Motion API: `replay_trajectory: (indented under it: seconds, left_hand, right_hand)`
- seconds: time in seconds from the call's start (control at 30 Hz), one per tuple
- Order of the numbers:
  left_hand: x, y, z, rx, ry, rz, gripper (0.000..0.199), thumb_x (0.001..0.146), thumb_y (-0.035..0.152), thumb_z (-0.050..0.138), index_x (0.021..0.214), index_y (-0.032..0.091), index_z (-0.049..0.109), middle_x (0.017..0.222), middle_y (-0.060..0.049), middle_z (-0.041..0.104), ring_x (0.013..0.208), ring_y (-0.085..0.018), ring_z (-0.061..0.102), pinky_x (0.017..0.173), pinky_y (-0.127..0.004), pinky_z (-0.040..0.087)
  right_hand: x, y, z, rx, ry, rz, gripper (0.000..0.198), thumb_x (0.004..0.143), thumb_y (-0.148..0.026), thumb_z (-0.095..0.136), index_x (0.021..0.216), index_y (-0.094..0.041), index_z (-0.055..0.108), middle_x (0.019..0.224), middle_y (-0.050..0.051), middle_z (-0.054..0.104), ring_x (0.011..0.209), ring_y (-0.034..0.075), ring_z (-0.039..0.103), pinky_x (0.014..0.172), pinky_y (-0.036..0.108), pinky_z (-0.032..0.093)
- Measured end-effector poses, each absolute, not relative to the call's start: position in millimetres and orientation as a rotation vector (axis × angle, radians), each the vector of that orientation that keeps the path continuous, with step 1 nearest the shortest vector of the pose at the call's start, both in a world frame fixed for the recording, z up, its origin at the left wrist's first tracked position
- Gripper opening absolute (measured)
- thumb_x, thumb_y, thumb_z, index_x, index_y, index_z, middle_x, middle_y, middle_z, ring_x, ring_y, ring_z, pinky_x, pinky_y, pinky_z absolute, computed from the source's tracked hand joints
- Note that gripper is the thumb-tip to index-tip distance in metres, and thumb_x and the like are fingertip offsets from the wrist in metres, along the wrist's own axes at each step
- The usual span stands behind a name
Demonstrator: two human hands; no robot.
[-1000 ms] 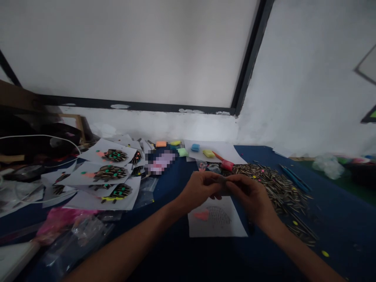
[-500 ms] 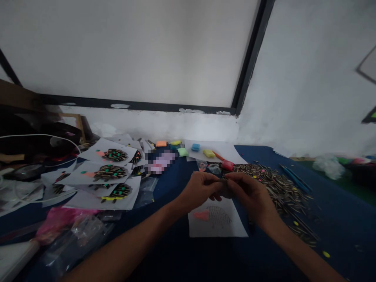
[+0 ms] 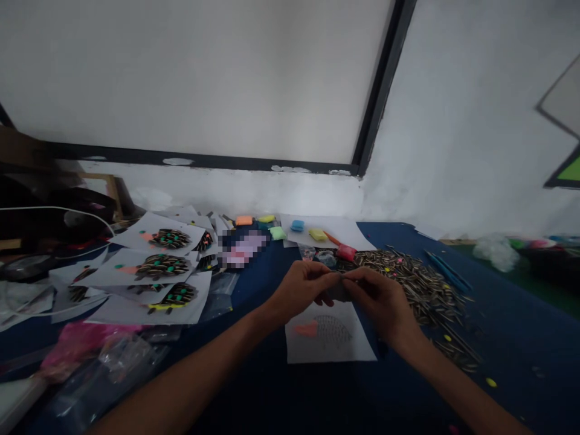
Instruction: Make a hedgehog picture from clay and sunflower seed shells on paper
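Note:
My left hand [image 3: 302, 291] and my right hand [image 3: 385, 303] meet above the blue table, thumbs and fingers pinched. Between their fingertips is a small dark grey piece [image 3: 339, 292]; it looks like soft clay, but the fingers partly cover it. Just below lies a white sheet of paper [image 3: 362, 352] with a hedgehog drawing [image 3: 333, 331], its snout filled with pink-orange clay [image 3: 306, 329]. Beyond and to the right of my right hand spreads a heap of striped sunflower seeds [image 3: 428, 290].
Finished-looking seed hedgehogs on paper sheets [image 3: 102, 277] overlap at the left. Nearer are clear plastic bags [image 3: 118, 368] and a pink bag [image 3: 77, 344]. Blue [image 3: 297, 225], yellow [image 3: 318, 234] and red [image 3: 347, 252] clay packs lie at the back. Blue tweezers [image 3: 446, 269] rest beside the seeds.
The view has turned slightly right, so everything sits a little further left. My fingertips have come closer together on the grey piece, and more of it shows below them.

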State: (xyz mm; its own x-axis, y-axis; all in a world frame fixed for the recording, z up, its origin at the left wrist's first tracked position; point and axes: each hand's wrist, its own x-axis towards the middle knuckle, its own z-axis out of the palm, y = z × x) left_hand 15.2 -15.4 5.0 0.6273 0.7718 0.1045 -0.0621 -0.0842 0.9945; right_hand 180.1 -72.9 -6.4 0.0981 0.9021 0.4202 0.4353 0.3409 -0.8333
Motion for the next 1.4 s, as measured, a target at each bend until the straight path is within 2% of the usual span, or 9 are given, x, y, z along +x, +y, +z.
replay_trajectory:
  seconds: [0.17, 0.33, 0.4, 0.53, 0.63, 0.83, 1.07, 1.23, 1.4]
  left_hand:
    - [16.2, -16.3, 4.1, 1.498, 0.593, 0.81, 0.023, 0.08, 0.032, 0.064, 0.086, 0.01, 0.065, 0.06, -0.001, 0.063, 0.051, -0.01, 0.058, 0.049, -0.02, 0.044]
    - [15.2, -15.4, 5.5, 1.426, 0.59, 0.892, 0.015, 0.078, 0.026, 0.065, 0.08, 0.011, 0.067, 0.066, -0.001, 0.062, 0.056, -0.009, 0.058, 0.054, -0.021, 0.047]
    - [14.9, -15.0, 5.3, 1.374, 0.632, 0.892, 0.015, 0.078, 0.026, 0.065, 0.079, 0.011, 0.067, 0.068, -0.001, 0.063, 0.058, -0.009, 0.058, 0.056, -0.022, 0.047]
    - [15.5, -15.2, 1.2, 1.352, 0.542, 0.795, 0.021, 0.073, 0.025, 0.07, 0.089, 0.011, 0.067, 0.07, -0.003, 0.065, 0.062, -0.012, 0.061, 0.06, -0.024, 0.048]
    - [16.7, -15.9, -1.9, 1.386, 0.493, 0.703, 0.02, 0.069, 0.022, 0.074, 0.083, 0.01, 0.068, 0.072, -0.004, 0.067, 0.063, -0.012, 0.062, 0.062, -0.024, 0.048]
    - [18.4, -17.8, -0.8, 1.418, 0.536, 0.701, 0.013, 0.071, 0.023, 0.072, 0.075, 0.011, 0.069, 0.067, -0.003, 0.066, 0.06, -0.011, 0.062, 0.062, -0.025, 0.048]
    - [20.3, -19.4, -3.0, 1.422, 0.548, 0.689, 0.011, 0.071, 0.018, 0.071, 0.077, 0.009, 0.069, 0.071, -0.004, 0.068, 0.06, -0.011, 0.062, 0.062, -0.025, 0.049]
    - [20.4, -20.8, -0.6, 1.392, 0.57, 0.732, 0.014, 0.074, 0.018, 0.069, 0.083, 0.008, 0.068, 0.068, -0.004, 0.066, 0.06, -0.012, 0.063, 0.061, -0.025, 0.048]
    - [18.3, -20.4, 1.2, 1.354, 0.529, 0.736, 0.015, 0.077, 0.023, 0.067, 0.085, 0.01, 0.067, 0.071, -0.003, 0.065, 0.063, -0.013, 0.065, 0.065, -0.026, 0.05]
  right_hand:
    - [177.5, -74.3, -4.2, -1.279, -1.534, 0.584, 0.02, 0.08, -0.038, 0.063, 0.077, -0.018, 0.066, 0.066, 0.003, 0.065, 0.061, 0.017, 0.061, 0.056, 0.028, 0.049]
    - [179.2, -71.8, -1.7, -1.302, -1.513, 0.567, 0.022, 0.079, -0.039, 0.062, 0.087, -0.019, 0.067, 0.076, 0.005, 0.069, 0.067, 0.019, 0.063, 0.059, 0.029, 0.05]
    - [180.8, -70.7, -1.4, -1.31, -1.519, 0.577, 0.019, 0.078, -0.038, 0.064, 0.083, -0.02, 0.067, 0.074, 0.004, 0.069, 0.066, 0.018, 0.063, 0.058, 0.029, 0.05]
    - [181.6, -71.5, -0.3, -1.308, -1.548, 0.611, 0.017, 0.078, -0.036, 0.063, 0.074, -0.02, 0.064, 0.067, 0.002, 0.067, 0.062, 0.017, 0.062, 0.058, 0.029, 0.05]
    - [180.6, -73.3, 1.2, -1.318, -1.556, 0.578, 0.014, 0.078, -0.033, 0.063, 0.073, -0.02, 0.064, 0.066, 0.001, 0.065, 0.061, 0.016, 0.06, 0.055, 0.027, 0.047]
    - [179.2, -74.2, 1.3, -1.32, -1.561, 0.549, 0.013, 0.078, -0.032, 0.063, 0.079, -0.019, 0.066, 0.069, 0.002, 0.065, 0.062, 0.015, 0.06, 0.056, 0.026, 0.046]
    - [179.0, -77.6, 4.0, -1.412, -1.663, 0.404, 0.02, 0.084, -0.032, 0.054, 0.072, -0.019, 0.064, 0.063, 0.001, 0.062, 0.058, 0.015, 0.056, 0.052, 0.025, 0.042]
    - [180.4, -77.1, 6.9, -1.428, -1.631, 0.362, 0.02, 0.084, -0.036, 0.054, 0.087, -0.019, 0.065, 0.072, 0.002, 0.066, 0.061, 0.016, 0.058, 0.054, 0.026, 0.044]
    - [183.2, -76.5, 5.6, -1.449, -1.651, 0.389, 0.016, 0.081, -0.033, 0.058, 0.078, -0.019, 0.065, 0.067, 0.001, 0.063, 0.057, 0.014, 0.056, 0.05, 0.025, 0.041]
